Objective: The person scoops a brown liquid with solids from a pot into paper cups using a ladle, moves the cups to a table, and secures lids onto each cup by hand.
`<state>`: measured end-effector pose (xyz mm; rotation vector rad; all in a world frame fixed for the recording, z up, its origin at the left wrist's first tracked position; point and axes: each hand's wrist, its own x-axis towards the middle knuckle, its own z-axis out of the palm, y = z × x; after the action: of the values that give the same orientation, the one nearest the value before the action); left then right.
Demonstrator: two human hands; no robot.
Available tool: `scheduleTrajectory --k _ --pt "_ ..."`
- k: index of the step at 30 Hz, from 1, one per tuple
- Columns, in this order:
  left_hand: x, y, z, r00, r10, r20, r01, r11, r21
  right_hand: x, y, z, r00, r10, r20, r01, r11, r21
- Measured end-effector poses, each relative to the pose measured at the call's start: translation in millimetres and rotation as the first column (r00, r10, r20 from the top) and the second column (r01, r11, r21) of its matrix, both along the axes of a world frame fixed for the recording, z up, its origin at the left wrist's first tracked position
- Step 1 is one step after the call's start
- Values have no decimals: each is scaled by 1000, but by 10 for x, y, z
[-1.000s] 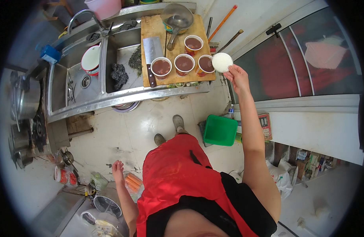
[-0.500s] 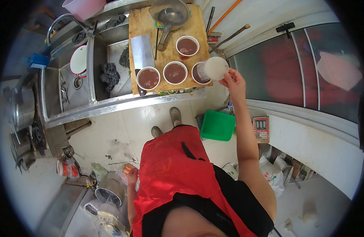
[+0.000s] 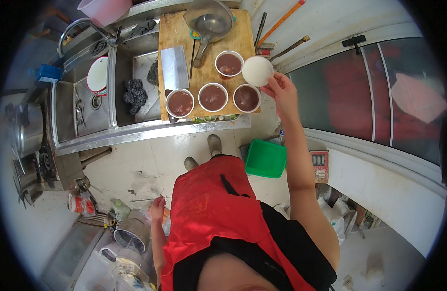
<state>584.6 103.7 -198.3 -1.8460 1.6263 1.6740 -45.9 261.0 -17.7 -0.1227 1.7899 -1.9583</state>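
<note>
My right hand (image 3: 281, 94) pinches the edge of a round, translucent white lid (image 3: 257, 71), held above the board's right edge. Close by are two round tubs of reddish-brown liquid: the front right tub (image 3: 247, 98) and the back tub (image 3: 229, 64). In the same front row stand the middle tub (image 3: 213, 97) and the left tub (image 3: 180, 103). All have white rims and are uncovered. My left hand (image 3: 158, 209) hangs low beside my red apron, near some plastic bags; its fingers look loosely apart, with nothing visible in them.
The wooden board (image 3: 204, 29) carries a cleaver (image 3: 175, 68) and a metal ladle (image 3: 201, 51) resting with a large bowl-shaped scoop. To the left is a double steel sink (image 3: 63, 106). A green basin (image 3: 265, 158) sits below, near a red scale (image 3: 319, 165).
My right hand has brought the lid up and left, away from over the front right tub, whose liquid now shows fully. My left hand has risen slightly from beside an orange thing.
</note>
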Motion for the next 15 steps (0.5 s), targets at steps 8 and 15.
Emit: scheduleTrajectory --k 8,15 --pt "287 187 -63 993 -83 78 76 993 89 -262 -460 -164 997 7 -76 -7 1000 -2" --pt "393 413 -147 994 62 95 -71 993 95 -334 -599 -254 986 17 -166 -8 998 57"
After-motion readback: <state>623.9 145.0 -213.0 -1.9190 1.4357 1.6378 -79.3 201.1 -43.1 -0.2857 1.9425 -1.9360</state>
